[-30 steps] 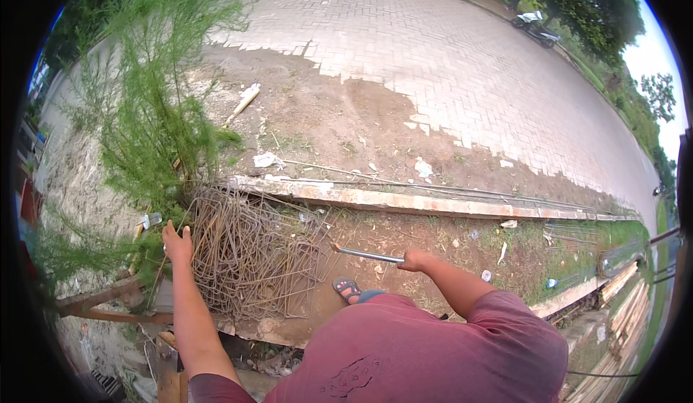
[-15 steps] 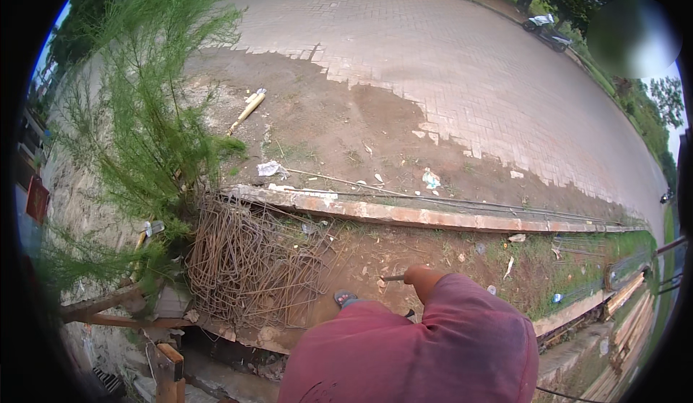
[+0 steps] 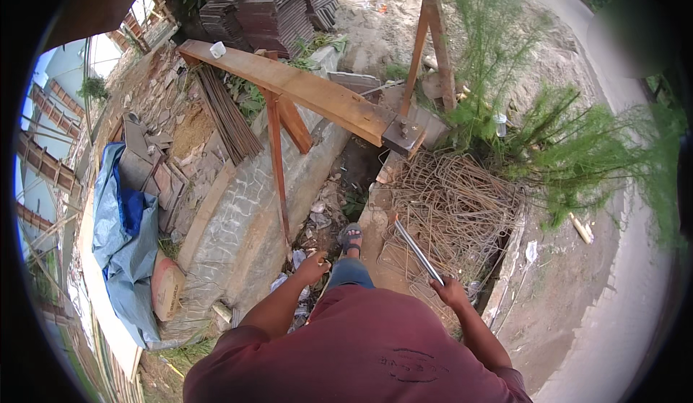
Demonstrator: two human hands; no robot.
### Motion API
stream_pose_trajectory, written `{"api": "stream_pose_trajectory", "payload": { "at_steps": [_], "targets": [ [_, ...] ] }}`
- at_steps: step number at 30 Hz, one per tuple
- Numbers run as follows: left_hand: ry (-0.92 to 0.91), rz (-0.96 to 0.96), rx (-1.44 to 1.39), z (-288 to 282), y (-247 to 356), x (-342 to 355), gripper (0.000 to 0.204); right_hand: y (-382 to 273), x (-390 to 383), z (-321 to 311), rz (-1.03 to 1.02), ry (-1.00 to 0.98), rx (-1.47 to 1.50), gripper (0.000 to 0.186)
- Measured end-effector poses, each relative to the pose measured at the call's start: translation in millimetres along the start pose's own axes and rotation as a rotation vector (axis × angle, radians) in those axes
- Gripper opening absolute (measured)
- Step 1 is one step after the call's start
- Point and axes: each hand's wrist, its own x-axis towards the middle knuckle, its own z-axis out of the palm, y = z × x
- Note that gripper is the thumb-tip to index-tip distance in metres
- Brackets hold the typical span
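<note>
Gripped near its lower end, a long silvery metal bar (image 3: 417, 248) with an orange tip slants forward and left from my right hand (image 3: 450, 292). Under and beyond the bar spreads a tangled heap of bent steel rods (image 3: 458, 212). My left hand (image 3: 312, 268) hangs low over the littered ditch, fingers curled; what is in them, if anything, I cannot make out. Ahead stands a wooden beam (image 3: 289, 85) on plank legs, with a dark block and upright pegs (image 3: 404, 130) at its near right end. My sandalled foot (image 3: 351, 238) is on the ditch's edge.
A sloping stone-faced wall (image 3: 245, 212) runs along the left, with a blue tarpaulin (image 3: 119, 237) and a bundle of rods (image 3: 225, 118) beyond. Stacked tiles (image 3: 263, 13) rise at the back. A feathery green shrub (image 3: 570, 136) leans over the right, beside the paved road (image 3: 628, 316).
My view has swung left, from the road to the beam and the ditch. The metal bar now shows at length in my right hand, and my left hand has come into sight.
</note>
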Motion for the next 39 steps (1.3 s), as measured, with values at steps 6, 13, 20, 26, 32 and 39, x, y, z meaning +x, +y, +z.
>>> {"api": "stream_pose_trajectory", "payload": {
  "at_steps": [6, 13, 20, 26, 32, 39],
  "targets": [
    [-0.082, 0.248, 0.766, -16.3, -119.5, 54.4, 0.046, -141.0, 67.2, -18.0, -0.180, -0.003, 0.496, 0.037],
    [0.168, -0.186, 0.319, -95.2, -112.2, 94.4, 0.044, -258.5, 128.6, -39.0, 0.008, -0.137, 0.496, 0.027],
    [0.203, -0.109, -0.007, -132.1, -107.3, 218.5, 0.044, -358.5, 189.8, -81.1, -0.231, 0.162, 0.068, 0.022],
    [0.221, -0.223, -0.073, -182.7, -79.7, 281.5, 0.048, -522.6, 286.5, -100.1, -0.596, 0.188, -0.280, 0.025],
    [0.373, -0.353, -0.238, -210.2, -75.9, 325.4, 0.041, -610.6, 365.9, -59.0, -0.929, 0.542, -0.590, 0.030],
    [0.635, -0.520, -0.325, -266.5, -108.7, 377.4, 0.029, -609.4, 366.6, -48.9, -0.961, 0.527, -0.524, 0.028]
  ]
}}
